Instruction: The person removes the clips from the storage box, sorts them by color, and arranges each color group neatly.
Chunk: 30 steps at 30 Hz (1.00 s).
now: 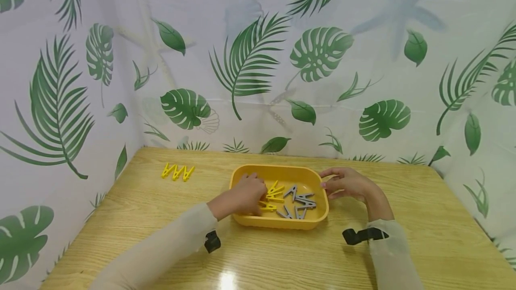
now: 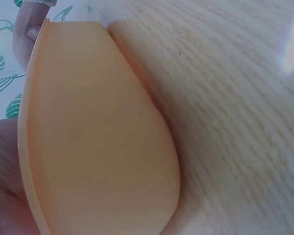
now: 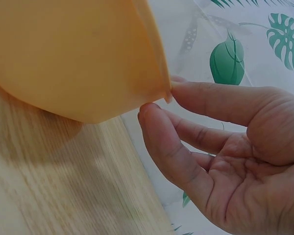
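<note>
A yellow plastic tray (image 1: 242,178) with rounded corners sits upright near the middle of the wooden worktop (image 1: 403,245). Inside lie yellow clothes pegs (image 1: 275,192) toward the left and grey clothes pegs (image 1: 300,202) toward the right, loosely jumbled.

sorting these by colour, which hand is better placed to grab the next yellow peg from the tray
Left, most likely. The left hand is already inside the yellow tray, right beside the yellow pegs. The right hand rests at the tray's far right rim, its fingers touching only the edge, nearer the grey pegs.
</note>
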Motion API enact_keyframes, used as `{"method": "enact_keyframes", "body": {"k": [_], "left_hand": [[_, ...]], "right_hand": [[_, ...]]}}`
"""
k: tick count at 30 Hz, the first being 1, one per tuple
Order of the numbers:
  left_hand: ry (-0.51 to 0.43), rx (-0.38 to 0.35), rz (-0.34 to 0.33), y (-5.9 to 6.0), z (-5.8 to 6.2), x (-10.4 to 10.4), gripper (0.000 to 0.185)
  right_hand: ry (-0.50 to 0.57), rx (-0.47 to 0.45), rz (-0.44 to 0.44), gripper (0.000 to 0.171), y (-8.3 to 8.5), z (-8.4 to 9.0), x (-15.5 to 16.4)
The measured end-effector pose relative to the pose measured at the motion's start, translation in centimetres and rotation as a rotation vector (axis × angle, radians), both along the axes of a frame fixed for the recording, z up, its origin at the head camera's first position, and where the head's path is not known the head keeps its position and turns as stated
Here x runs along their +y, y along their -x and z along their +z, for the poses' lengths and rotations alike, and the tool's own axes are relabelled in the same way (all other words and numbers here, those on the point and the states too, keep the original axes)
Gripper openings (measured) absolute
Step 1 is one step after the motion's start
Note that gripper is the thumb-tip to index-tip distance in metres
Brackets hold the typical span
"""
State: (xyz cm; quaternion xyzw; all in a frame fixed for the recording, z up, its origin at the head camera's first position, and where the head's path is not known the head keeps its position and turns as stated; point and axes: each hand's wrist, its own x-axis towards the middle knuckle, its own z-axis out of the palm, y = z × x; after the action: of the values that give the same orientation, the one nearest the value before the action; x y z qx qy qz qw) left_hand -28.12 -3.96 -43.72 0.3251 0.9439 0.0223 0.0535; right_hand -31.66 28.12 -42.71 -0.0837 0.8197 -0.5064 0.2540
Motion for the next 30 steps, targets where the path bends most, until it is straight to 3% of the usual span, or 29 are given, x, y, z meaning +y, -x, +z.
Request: {"method": "enact_keyframes", "body": {"k": [8, 17, 20, 30], "left_hand": [[-0.089, -0.001, 0.008, 0.5, 1.0, -1.0, 0.026], [-0.301, 0.075, -0.001, 1.4, 1.7, -2.2, 0.021], [-0.375, 0.089, 0.021, 1.6, 1.9, -2.6, 0.023], [-0.625, 0.035, 0.157, 1.3, 3.1, -4.5, 0.023]], "right_hand": [[-0.003, 0.006, 0.007, 0.056, 0.0, -0.2, 0.1], [0.007, 0.0, 0.008, 0.057, 0.1, -0.2, 0.2], [0.009, -0.005, 0.002, 0.057, 0.1, -0.2, 0.1], [-0.005, 0.001, 0.008, 0.06, 0.2, -0.2, 0.2]]}}
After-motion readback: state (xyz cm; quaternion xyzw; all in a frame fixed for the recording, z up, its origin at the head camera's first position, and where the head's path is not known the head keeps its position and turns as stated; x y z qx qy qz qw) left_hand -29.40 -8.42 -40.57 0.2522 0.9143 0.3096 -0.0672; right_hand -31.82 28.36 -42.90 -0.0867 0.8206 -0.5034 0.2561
